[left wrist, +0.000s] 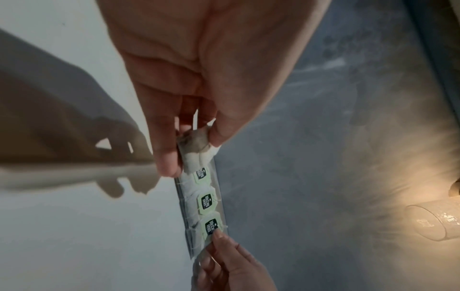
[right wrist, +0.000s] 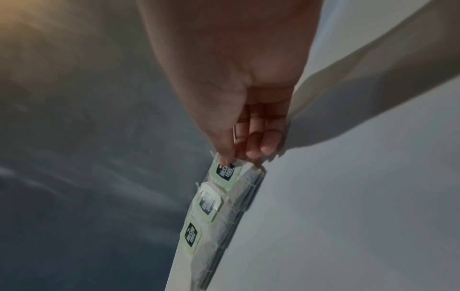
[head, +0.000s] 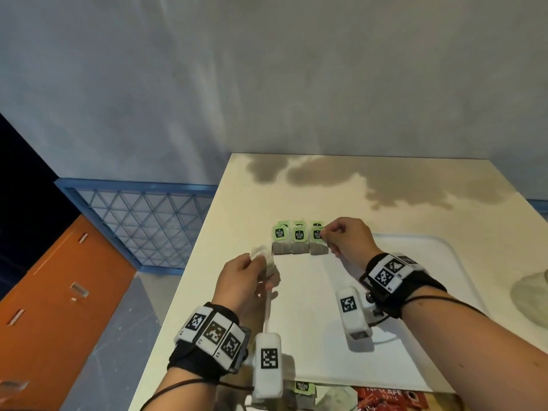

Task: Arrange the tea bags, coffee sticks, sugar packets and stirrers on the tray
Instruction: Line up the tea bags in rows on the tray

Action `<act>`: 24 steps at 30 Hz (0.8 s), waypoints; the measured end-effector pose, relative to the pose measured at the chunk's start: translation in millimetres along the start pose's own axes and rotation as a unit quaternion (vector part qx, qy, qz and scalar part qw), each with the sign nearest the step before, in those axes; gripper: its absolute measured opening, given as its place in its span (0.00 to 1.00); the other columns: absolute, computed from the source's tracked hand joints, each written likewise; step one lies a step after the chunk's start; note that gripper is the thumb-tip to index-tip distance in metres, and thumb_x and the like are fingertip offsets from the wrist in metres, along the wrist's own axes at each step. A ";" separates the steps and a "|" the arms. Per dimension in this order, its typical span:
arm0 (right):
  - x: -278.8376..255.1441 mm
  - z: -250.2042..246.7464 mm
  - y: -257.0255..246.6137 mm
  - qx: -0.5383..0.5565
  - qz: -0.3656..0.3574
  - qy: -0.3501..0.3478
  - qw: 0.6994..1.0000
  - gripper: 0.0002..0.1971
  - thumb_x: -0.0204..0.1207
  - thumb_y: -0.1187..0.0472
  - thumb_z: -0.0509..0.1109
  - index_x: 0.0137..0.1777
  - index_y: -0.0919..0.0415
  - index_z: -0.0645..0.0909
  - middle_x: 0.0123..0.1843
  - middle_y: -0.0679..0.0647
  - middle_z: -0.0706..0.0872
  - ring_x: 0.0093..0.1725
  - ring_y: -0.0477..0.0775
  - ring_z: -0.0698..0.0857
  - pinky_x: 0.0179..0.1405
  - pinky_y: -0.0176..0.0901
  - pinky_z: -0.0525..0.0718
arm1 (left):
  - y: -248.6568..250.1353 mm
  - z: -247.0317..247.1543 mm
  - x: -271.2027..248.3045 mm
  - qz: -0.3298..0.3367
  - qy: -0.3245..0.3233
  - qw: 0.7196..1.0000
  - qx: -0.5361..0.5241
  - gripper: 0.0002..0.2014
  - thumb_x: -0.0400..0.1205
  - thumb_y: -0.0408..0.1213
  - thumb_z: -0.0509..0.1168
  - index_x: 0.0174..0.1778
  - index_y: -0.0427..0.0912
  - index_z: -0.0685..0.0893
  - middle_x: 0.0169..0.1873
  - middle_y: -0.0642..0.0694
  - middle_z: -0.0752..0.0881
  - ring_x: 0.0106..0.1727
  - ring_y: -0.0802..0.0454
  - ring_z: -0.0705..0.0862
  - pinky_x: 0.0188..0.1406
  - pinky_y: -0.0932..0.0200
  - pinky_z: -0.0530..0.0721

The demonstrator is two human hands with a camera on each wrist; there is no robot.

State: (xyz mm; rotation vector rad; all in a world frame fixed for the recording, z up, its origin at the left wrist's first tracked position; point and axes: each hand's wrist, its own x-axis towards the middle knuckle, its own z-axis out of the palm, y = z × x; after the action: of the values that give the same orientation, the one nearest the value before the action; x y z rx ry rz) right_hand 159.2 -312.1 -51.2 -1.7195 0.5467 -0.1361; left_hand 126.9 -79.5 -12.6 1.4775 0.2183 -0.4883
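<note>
Three tea bags with green tags (head: 299,241) stand side by side along the far left edge of the white tray (head: 415,280). My right hand (head: 324,237) pinches the green tag of the rightmost tea bag (right wrist: 225,173) between thumb and forefinger (right wrist: 227,155). My left hand (head: 256,259) hovers just left of the row and grips another tea bag (left wrist: 196,145), crumpled between thumb and fingers. In the left wrist view the row (left wrist: 205,198) runs away from that hand toward the right hand (left wrist: 219,238).
At the near table edge lie another green-tagged tea bag (head: 302,388) and red coffee sticks (head: 385,396). A clear cup-like thing (head: 530,289) sits on the tray's right side. The table's left edge drops to a blue mesh rail (head: 142,221) and an orange cabinet (head: 59,307).
</note>
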 end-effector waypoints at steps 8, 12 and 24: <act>-2.7 3.4 -8.7 -0.082 -0.018 0.018 0.996 0.07 0.71 0.67 0.79 0.46 0.63 0.85 0.33 0.56 0.85 0.32 0.57 0.83 0.37 0.49 0.88 | -5.0 -8.2 2.0 0.038 0.005 0.998 0.049 0.05 0.81 0.22 0.66 0.49 0.31 0.85 0.39 0.34 0.89 0.37 0.42 0.87 0.35 0.54 0.89; -30.9 -2.2 -24.5 -0.024 -0.049 0.035 0.998 0.08 0.75 0.66 0.77 0.51 0.64 0.83 0.46 0.55 0.83 0.38 0.50 0.81 0.32 0.29 0.81 | -3.3 -3.6 -2.4 0.057 0.015 0.996 0.071 0.09 0.78 0.25 0.72 0.53 0.34 0.85 0.44 0.34 0.91 0.41 0.43 0.90 0.43 0.50 0.90; -115.8 -2.1 -44.6 0.004 -0.081 -0.143 0.986 0.05 0.77 0.62 0.75 0.42 0.63 0.83 0.36 0.53 0.87 0.33 0.49 0.83 0.36 0.40 0.82 | 13.2 27.3 -43.7 0.116 -0.052 0.979 0.156 0.07 0.80 0.28 0.70 0.53 0.37 0.83 0.42 0.40 0.91 0.39 0.48 0.90 0.44 0.51 0.89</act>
State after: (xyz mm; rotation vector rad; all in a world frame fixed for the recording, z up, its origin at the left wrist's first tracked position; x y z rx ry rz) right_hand 69.1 -259.0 15.5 -1.7368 0.1948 -0.0068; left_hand 89.8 -98.3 20.6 1.7525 -0.1198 -0.4221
